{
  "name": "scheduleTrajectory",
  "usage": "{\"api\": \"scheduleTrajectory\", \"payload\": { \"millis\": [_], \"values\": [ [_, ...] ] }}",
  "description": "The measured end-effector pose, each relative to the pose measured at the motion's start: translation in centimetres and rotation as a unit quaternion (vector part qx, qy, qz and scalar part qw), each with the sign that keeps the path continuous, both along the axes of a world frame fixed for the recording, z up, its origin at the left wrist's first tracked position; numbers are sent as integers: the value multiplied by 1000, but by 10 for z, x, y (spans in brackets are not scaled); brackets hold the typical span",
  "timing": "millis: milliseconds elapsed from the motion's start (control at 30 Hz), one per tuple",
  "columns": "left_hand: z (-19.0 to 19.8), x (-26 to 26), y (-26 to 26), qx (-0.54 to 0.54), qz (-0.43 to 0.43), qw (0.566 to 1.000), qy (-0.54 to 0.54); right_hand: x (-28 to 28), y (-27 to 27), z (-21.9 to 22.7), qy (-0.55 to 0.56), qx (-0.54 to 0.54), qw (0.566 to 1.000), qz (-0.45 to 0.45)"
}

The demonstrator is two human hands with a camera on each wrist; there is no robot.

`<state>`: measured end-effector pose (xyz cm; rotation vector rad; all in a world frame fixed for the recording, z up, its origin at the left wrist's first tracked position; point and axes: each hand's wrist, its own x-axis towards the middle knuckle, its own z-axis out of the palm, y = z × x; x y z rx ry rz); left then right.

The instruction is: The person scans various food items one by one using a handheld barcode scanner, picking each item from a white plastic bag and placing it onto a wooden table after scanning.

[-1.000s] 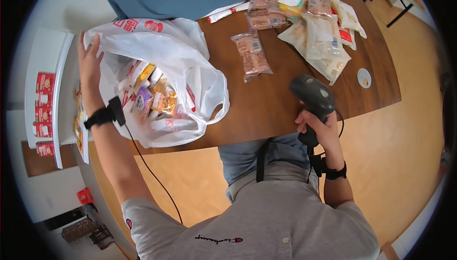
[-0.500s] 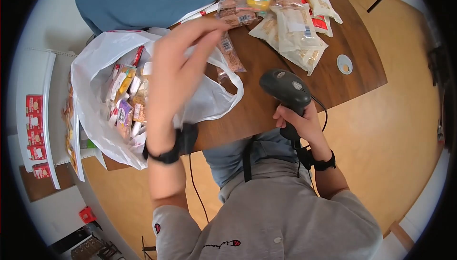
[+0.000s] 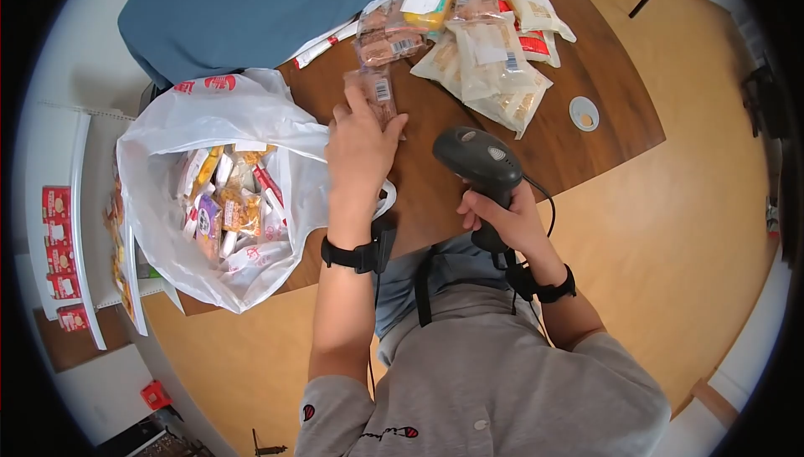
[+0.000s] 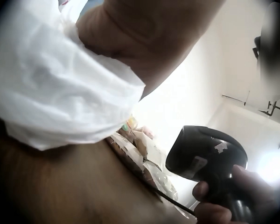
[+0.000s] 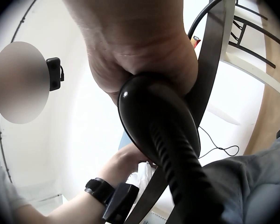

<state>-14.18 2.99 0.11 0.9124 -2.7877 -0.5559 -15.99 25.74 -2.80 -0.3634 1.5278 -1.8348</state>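
"Where is the left hand [image 3: 362, 156]?"

"Over the near end of a clear packet with brown contents [image 3: 378, 95], which lies on the wooden bench [image 3: 586, 160]. The fingers are loosely bent and spread, thumb on the right side of the packet. They touch it, but I cannot tell whether they have a firm grip."

"And the right hand [image 3: 517, 221]?"

"Its fingers are curled round the handle of a black barcode scanner [image 3: 479, 160], held up near the bench's front edge. A cable [image 3: 548, 197] runs from the scanner."

"What is on the left?"

"A white plastic bag [image 3: 151, 206] with red print, its mouth open. Inside are small wrapped snacks, a purple packet [image 3: 208, 221] and an orange-brown one [image 3: 241, 211] among them. The bag's handle is beside the left wrist."

"Anything past the packet?"

"More brown packets [image 3: 389, 43] just beyond it, then a yellow packet [image 3: 430, 1] with a white label. Right of those, pale packets [image 3: 490, 59] overlap in a heap, and a red packet [image 3: 536, 43] shows partly beneath another pale one. A small round dish [image 3: 584, 114] sits farther right, apart from the heap. A blue cloth [image 3: 251, 13] covers something behind the bag."
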Motion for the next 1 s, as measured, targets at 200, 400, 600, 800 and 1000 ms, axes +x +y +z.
{"api": "scheduleTrajectory", "payload": {
  "millis": [200,400,600,800,1000],
  "values": [
    [4,9,-20,-28,-45,996,77,1,0,-2,-17,-35,999,-26],
    [34,25,-32,165,-57,975,140,7,4,3,-18,-34,999,1],
    [31,36,-33,235,-94,949,189,12,-5,42,200,49,979,-6],
    [31,49,-20,159,-137,958,193,17,-12,39,236,68,969,-4],
    [46,86,-24,223,-94,949,204,13,-12,33,97,91,991,14]
  ]
}}
